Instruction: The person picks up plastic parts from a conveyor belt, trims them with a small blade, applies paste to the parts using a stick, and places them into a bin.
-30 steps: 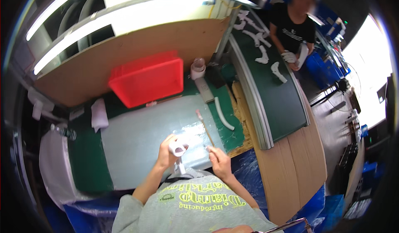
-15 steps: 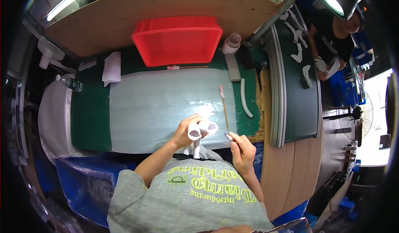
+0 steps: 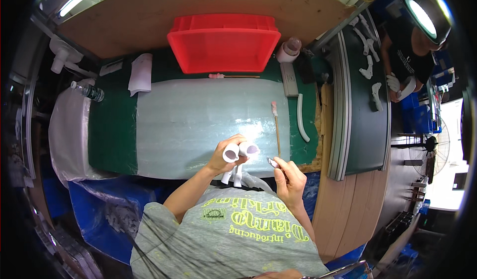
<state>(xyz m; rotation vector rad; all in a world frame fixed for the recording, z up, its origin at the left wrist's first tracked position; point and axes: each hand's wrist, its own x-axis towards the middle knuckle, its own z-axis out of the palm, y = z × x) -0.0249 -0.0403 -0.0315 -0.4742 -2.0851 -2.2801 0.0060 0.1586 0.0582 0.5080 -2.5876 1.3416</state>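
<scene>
My left hand (image 3: 224, 155) is closed around white branching tubes. The open end of one tube (image 3: 230, 153) faces up beside that of a second tube (image 3: 249, 149), and narrower white legs (image 3: 232, 175) hang below the hand. To the right, my right hand (image 3: 291, 181) pinches a small grey-and-white tool (image 3: 272, 162) between thumb and fingers. Its tip points toward the tubes but stays apart from them; its exact kind is too small to tell. Just beyond that hand, a wooden stick with a pink wrapped end (image 3: 275, 109) lies on the translucent sheet (image 3: 189, 125).
A red bin (image 3: 223, 50) stands at the table's back, with another pink-tipped stick (image 3: 233, 76) before it. A curved white tube (image 3: 301, 120) lies right, a water bottle (image 3: 88, 91) left. Beyond the conveyor (image 3: 365, 135), which carries white parts, a person in gloves works.
The whole view has shifted, so the table and bin appear farther right and slightly higher. Both hands keep their grips; the tubes have tilted slightly and their openings sit closer to level.
</scene>
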